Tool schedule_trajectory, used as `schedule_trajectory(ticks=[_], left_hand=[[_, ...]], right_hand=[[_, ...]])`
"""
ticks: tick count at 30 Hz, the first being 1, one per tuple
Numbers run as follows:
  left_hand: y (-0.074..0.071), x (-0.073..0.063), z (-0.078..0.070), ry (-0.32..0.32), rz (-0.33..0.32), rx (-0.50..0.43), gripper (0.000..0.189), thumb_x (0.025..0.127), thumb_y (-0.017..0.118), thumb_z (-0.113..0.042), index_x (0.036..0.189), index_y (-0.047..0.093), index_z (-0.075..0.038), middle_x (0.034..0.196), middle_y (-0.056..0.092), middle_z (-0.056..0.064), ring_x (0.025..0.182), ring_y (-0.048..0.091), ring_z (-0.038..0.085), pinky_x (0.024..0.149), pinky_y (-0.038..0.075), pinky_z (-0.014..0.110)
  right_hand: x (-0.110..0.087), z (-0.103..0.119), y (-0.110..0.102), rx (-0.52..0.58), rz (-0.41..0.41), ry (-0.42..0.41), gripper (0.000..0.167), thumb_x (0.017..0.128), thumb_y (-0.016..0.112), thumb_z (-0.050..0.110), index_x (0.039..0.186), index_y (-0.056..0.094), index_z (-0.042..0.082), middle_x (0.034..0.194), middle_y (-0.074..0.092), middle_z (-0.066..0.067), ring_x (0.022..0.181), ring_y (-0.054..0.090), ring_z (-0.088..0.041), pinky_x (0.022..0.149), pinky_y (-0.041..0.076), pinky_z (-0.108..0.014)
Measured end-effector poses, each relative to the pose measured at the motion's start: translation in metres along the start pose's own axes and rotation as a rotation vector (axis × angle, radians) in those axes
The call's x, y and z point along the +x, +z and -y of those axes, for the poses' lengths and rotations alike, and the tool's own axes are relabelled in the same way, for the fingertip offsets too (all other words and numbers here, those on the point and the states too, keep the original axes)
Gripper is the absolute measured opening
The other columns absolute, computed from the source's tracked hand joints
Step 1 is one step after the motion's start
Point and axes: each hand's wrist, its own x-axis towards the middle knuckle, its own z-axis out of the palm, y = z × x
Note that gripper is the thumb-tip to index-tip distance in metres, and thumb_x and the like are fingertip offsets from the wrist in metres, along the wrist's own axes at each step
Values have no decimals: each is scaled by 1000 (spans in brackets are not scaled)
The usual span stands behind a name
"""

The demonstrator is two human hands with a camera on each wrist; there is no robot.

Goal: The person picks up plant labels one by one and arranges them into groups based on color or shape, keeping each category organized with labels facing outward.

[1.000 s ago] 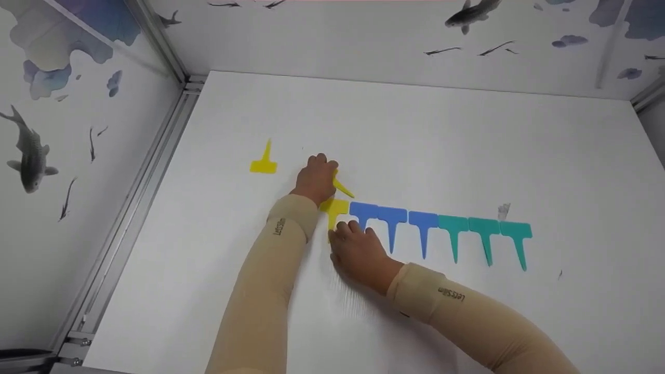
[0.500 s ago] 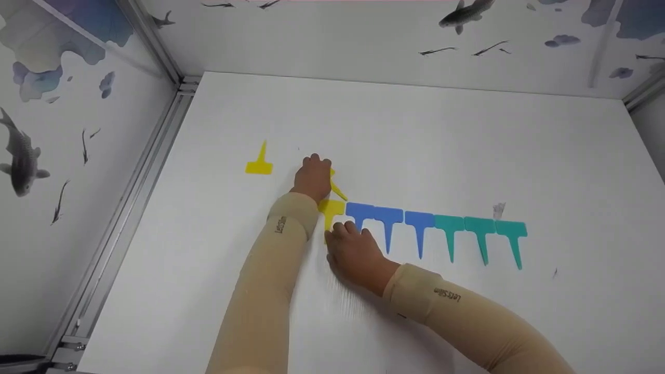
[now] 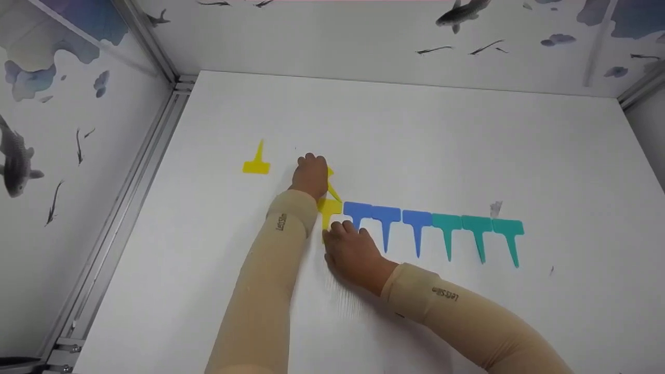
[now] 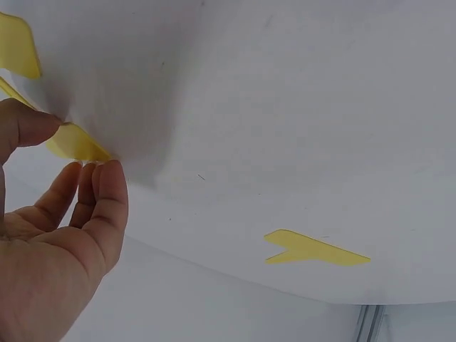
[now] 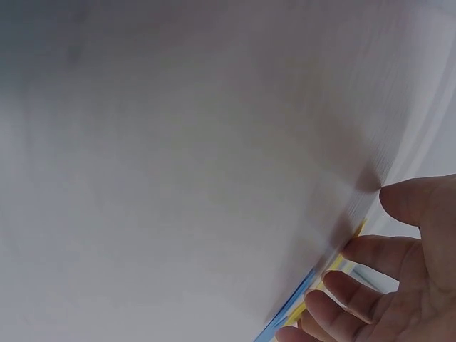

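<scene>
My left hand (image 3: 310, 176) pinches a yellow T-shaped plant label (image 4: 75, 142) between thumb and fingers, close over the table; its stem points down and right in the head view. Just below it lies another yellow label (image 3: 331, 206), first in a row. My right hand (image 3: 353, 254) rests beside that label's stem, index fingertip touching it, thumb apart on the surface. The row runs on rightward with three blue labels (image 3: 386, 214) and three green labels (image 3: 477, 224), stems toward me. The first blue stem is partly hidden by the right hand.
A loose yellow label (image 3: 256, 167) lies left of the left hand, stem pointing away. The white table (image 3: 415, 135) meets printed panels at its back and left. A small clear scrap (image 3: 496, 209) lies behind the green labels.
The held yellow label has turned slightly, its stem now steeper and closer to the yellow label in the row. The right hand stays at its place; the head view has shifted a little.
</scene>
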Motion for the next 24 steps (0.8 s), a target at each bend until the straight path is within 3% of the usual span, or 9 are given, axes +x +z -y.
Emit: schedule_trajectory(ticks=[8, 24], left_hand=[[3, 2, 7, -6, -8, -90, 30, 94, 54, -6, 122, 50, 4, 123, 48, 21, 111, 45, 30, 97, 45, 38], [3, 1, 8, 19, -1, -87, 38, 94, 55, -4, 130, 45, 0, 125, 48, 17, 115, 44, 28, 101, 43, 38]], right_hand=[[1, 0, -1, -37, 29, -5, 46, 97, 51, 35, 135, 55, 10, 122, 54, -10, 105, 51, -25, 80, 54, -39], [2, 0, 1, -18, 39, 10, 46, 97, 52, 36, 134, 55, 9, 117, 54, -9, 99, 50, -24, 75, 53, -37]])
